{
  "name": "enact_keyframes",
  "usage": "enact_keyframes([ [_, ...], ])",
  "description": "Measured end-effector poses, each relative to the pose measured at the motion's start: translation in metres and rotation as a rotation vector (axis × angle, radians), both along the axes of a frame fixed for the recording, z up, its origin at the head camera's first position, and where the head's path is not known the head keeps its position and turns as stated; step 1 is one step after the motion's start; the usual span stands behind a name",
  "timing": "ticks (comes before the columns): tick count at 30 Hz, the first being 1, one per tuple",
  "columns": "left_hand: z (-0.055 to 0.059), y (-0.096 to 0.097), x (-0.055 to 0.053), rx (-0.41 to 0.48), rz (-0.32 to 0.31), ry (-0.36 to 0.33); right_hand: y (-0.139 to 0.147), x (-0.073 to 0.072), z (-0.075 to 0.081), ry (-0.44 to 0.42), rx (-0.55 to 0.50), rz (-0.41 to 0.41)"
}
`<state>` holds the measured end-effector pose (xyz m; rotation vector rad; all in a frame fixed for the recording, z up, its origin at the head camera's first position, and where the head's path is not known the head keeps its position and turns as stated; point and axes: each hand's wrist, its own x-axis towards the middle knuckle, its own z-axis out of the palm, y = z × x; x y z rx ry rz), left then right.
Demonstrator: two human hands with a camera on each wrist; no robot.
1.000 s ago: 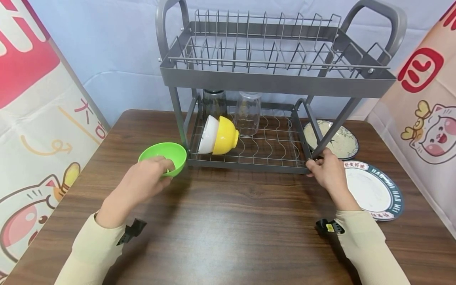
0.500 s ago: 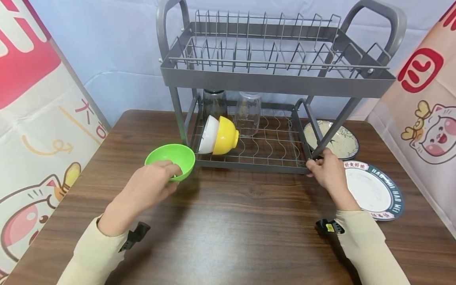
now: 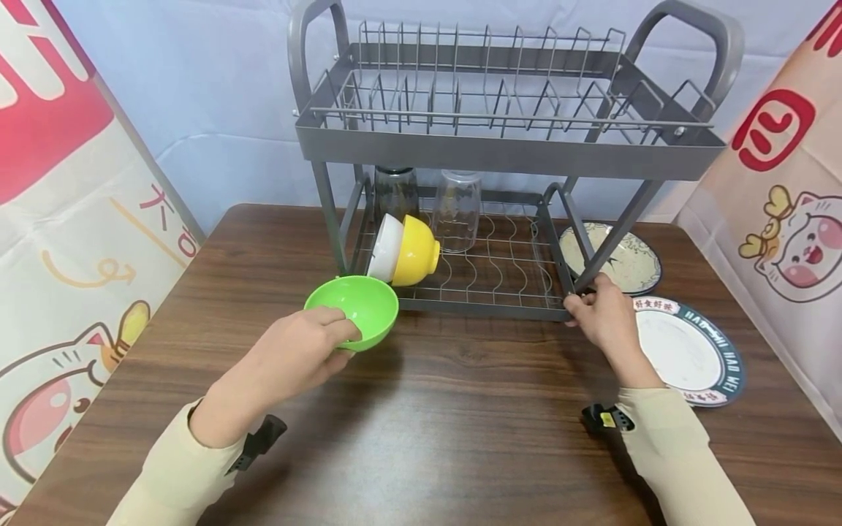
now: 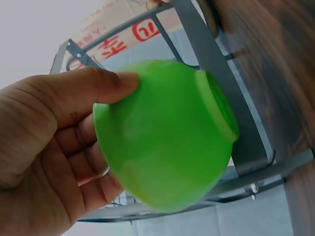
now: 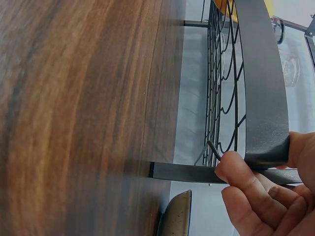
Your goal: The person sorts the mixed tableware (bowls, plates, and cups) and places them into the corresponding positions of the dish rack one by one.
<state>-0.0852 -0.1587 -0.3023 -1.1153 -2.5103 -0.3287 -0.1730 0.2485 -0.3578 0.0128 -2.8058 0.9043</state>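
My left hand [image 3: 299, 351] pinches the near rim of a green bowl [image 3: 371, 310], thumb outside and fingers inside. The left wrist view shows the thumb lying on the bowl's outer wall [image 4: 162, 137]. In the head view the bowl is tilted, just in front of the lower left corner of a grey two-tier dish rack [image 3: 500, 150]. My right hand [image 3: 605, 318] grips the rack's lower front right corner, with fingers curled under the frame [image 5: 266, 88] in the right wrist view. On the lower tier a white bowl [image 3: 384, 252] and a yellow bowl [image 3: 417, 252] lean together on their sides.
A dark glass [image 3: 397, 193] and a clear glass [image 3: 457, 212] stand behind the bowls. Right of the rack lie a patterned plate [image 3: 631, 263] and a white plate with a green rim [image 3: 684, 351]. The upper tier has wire dividers [image 3: 460, 95].
My left hand has carried the green bowl to the right, and slightly toward me, until it overlaps the rack's front left corner in view. The right hand stays on the rack.
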Motion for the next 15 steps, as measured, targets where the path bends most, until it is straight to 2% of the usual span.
enact_keyframes([
  [3, 0.000, 0.004, -0.001, 0.011, -0.057, 0.007, 0.000, 0.000, 0.000, 0.003, -0.001, 0.000],
  [5, 0.001, 0.007, -0.001, 0.007, -0.074, 0.014, 0.000, -0.001, 0.000, 0.004, -0.002, 0.000],
  [10, 0.000, 0.015, -0.004, 0.001, -0.081, 0.030, 0.000, -0.001, 0.000, 0.003, -0.008, -0.002],
  [15, 0.000, 0.022, -0.005, 0.038, -0.091, 0.034, 0.000, 0.000, 0.000, 0.002, -0.007, 0.000],
])
